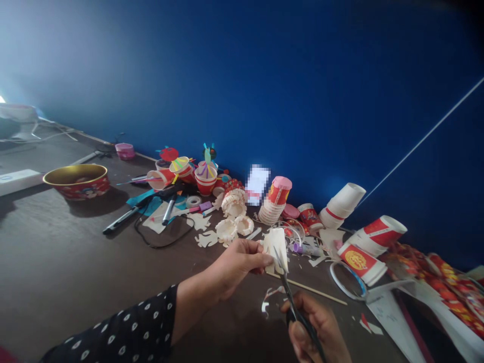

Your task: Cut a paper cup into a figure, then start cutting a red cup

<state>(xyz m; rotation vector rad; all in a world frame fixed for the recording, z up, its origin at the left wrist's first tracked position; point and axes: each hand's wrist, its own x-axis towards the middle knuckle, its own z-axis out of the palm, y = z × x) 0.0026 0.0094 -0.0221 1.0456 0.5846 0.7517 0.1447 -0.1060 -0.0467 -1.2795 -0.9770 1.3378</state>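
Right grip (312, 327) wraps closed around black-handled scissors (293, 302), their blades at white cut paper (275, 250) pinched by the left grip (236, 264) above the bench (75, 282).

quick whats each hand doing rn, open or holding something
Left hand: closed, pinching a piece of white paper.
Right hand: closed, gripping black-handled scissors, blades at the paper.
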